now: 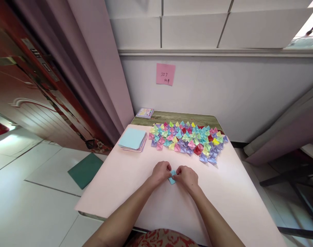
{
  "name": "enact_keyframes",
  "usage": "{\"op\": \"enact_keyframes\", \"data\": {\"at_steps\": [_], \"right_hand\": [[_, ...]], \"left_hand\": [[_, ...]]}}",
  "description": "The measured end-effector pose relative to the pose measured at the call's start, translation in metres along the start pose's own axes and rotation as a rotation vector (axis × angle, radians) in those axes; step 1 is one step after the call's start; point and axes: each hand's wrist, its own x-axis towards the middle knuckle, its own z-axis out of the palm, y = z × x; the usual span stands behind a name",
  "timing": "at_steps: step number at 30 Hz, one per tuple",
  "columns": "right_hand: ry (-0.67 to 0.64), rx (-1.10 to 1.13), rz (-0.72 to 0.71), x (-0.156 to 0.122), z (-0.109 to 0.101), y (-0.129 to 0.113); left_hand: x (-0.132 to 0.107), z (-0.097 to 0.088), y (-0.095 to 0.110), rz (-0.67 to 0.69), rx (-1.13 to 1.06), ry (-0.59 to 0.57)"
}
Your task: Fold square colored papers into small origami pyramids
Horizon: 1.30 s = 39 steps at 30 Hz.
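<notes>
A small folded square of light blue paper lies near the middle of the pink-covered table. My left hand pinches its left edge, fingers closed. From the other side my right hand grips the paper's right side between thumb and fingers. The fingertips hide parts of the folds. Just beyond my hands spreads a dense group of folded paper pieces in many colours, with pointed tips. To the left of them sits a stack of square paper sheets, light blue on top.
At the table's far left corner lies a small printed packet. A pink note with handwriting is stuck to the wall. A dark green square rests on the floor left of the table, near a red door.
</notes>
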Motion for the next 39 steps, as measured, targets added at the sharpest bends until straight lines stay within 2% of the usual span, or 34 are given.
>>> {"op": "enact_keyframes", "data": {"at_steps": [5,6,11,13,16,20,25,29,32,39], "right_hand": [[0.077,0.131,-0.093,-0.011,0.002,0.005],[0.112,0.147,-0.125,-0.011,0.001,0.007],[0.458,0.15,-0.437,-0.008,-0.004,0.018],[0.483,0.112,-0.537,-0.007,-0.001,0.024],[0.411,0.061,-0.577,-0.01,0.012,0.034],[0.308,0.136,-0.482,-0.015,0.025,0.042],[0.179,0.266,-0.311,-0.015,0.017,0.039],[0.158,0.321,-0.195,-0.014,0.011,0.034],[0.152,0.312,-0.138,-0.013,0.011,0.029],[0.196,0.248,-0.137,-0.01,0.013,0.025]], "left_hand": [[-0.008,-0.004,0.003,0.059,-0.025,-0.021],[-0.011,-0.006,0.005,0.096,-0.023,0.007],[-0.024,-0.008,0.012,0.514,0.157,0.378],[-0.029,-0.002,0.008,0.583,0.262,0.395],[-0.034,0.012,-0.003,0.561,0.301,0.376],[-0.036,0.024,-0.015,0.491,0.143,0.344],[-0.033,0.02,-0.013,0.249,-0.121,0.279],[-0.029,0.017,-0.008,0.119,-0.197,0.236],[-0.026,0.018,-0.007,0.104,-0.181,0.25],[-0.024,0.02,-0.004,0.101,-0.062,0.277]]}}
